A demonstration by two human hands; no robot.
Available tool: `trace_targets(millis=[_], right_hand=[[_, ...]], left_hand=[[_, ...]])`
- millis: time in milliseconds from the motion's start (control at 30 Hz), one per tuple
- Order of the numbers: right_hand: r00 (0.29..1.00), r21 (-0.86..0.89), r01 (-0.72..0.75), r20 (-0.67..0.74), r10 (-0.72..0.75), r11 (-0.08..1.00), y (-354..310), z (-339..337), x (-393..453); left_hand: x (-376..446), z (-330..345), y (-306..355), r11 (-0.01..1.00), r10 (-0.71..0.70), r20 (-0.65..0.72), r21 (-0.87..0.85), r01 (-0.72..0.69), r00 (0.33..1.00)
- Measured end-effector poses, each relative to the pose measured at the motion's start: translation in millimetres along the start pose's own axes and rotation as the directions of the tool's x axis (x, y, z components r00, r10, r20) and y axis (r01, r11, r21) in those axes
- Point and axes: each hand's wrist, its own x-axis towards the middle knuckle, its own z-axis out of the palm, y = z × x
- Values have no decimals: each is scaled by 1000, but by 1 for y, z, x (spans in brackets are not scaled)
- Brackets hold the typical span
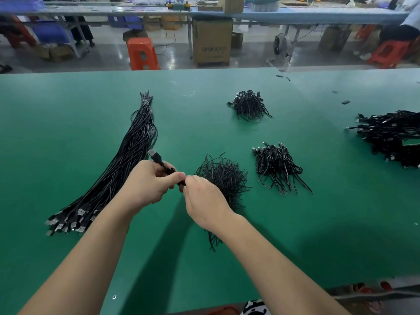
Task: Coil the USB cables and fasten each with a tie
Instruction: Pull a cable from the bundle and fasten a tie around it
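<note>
My left hand (148, 180) grips a coiled black USB cable (159, 160), its silver plug sticking up and left above my fingers. My right hand (202, 198) pinches the other side of the coil where the two hands meet; whether a tie is between the fingertips is hidden. A long bundle of straight USB cables (127, 160) lies to the left, plugs toward me. A loose heap of black wire ties (223, 176) sits just behind my right hand. Two piles of coiled cables (276, 165) (248, 104) lie farther right and back.
All of this lies on a green table (318, 235). A bigger heap of black cables (391, 135) sits at the right edge, with small black bits (346, 102) beyond. Past the table's far edge are orange stools (142, 54), a cardboard box (212, 40) and other workbenches.
</note>
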Motion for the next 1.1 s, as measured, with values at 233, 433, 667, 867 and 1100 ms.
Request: trace_targets(millis=[233,433,667,867,1100], right_hand=[[977,453,-165,199,81,876,-2,-12,7],[960,648,-264,249,129,714,2,-12,10],[975,447,-211,160,154,870,8,-11,9],[971,404,-231,48,232,885,20,-18,11],[906,573,-362,30,423,735,46,-27,16]], left_hand=[[4,-3,1,997,48,18,62,-50,999],[7,-1,7,998,44,103,40,-48,994],[16,4,5,999,45,142,18,-48,989],[30,5,-14,897,-9,154,-435,76,988],[55,36,-72,887,-60,-61,455,81,996]])
